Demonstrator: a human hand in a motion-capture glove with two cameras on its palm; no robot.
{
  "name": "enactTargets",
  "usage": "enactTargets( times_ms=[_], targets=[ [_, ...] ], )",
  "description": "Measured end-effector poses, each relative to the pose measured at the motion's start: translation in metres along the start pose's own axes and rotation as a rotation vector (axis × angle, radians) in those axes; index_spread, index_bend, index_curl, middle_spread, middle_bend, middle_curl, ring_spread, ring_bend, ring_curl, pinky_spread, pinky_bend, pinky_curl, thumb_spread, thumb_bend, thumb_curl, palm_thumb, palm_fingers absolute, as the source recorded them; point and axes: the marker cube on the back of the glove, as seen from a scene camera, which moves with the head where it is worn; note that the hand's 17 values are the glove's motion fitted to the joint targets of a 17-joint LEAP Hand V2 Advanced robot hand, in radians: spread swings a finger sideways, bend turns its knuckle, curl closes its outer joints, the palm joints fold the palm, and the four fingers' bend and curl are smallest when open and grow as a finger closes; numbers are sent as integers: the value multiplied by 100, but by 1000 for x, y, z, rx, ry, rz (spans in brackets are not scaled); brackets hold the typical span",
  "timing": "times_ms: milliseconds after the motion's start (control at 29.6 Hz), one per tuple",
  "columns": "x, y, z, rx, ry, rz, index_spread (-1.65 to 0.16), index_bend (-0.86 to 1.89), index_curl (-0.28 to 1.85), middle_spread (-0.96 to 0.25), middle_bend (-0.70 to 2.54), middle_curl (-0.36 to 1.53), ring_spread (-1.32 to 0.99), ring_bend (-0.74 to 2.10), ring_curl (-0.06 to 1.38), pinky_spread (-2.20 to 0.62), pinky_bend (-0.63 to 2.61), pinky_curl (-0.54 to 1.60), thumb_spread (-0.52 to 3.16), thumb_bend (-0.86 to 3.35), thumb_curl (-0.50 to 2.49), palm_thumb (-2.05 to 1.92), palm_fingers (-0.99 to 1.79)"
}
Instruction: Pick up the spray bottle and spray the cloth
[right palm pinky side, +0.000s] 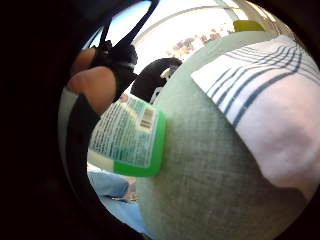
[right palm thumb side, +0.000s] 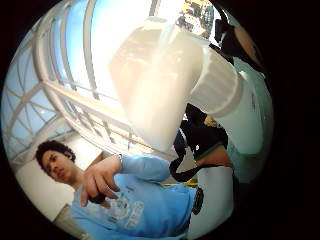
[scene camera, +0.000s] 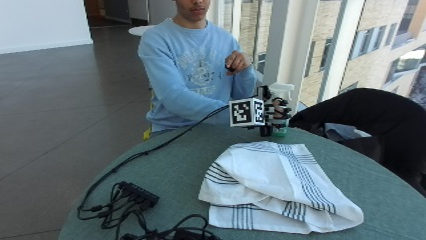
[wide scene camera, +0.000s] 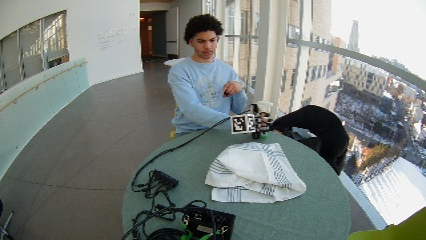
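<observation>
Spray bottle (scene camera: 280, 111) stands at the far edge of the round table (scene camera: 166, 170), with the gloved right hand (scene camera: 271, 112) wrapped round its body and neck; whether its base has left the surface is hard to say from here. It looks like light, stiff plastic, smooth under its label, so the narrow neck below the white trigger head seems the surest hold. Striped cloth (scene camera: 276, 185) lies folded and soft mid-table, near the bottle.
</observation>
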Motion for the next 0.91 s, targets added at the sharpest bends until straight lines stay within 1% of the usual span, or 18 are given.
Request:
enactTargets(
  times_ms=[237,372,473,710,913],
  targets=[
    [-8,42,-72,75,172,50,-29,13,40,-8,22,42,-8,33,35,19,18,30,100,-4,45,76,86],
    [-17,80,-125,125,311,91,-29,16,40,-8,22,42,-8,32,35,19,17,30,100,-4,43,73,87],
    [-18,112,-155,160,389,122,-29,16,39,-8,22,42,-8,32,36,19,16,30,100,-4,42,72,87],
    [-10,183,-200,201,562,208,-30,17,39,-8,22,42,-6,30,36,20,15,28,100,-3,39,70,87],
    [-7,221,-210,161,714,232,-30,17,39,-8,22,42,-5,29,36,21,14,27,101,-3,38,70,87]
  ],
)
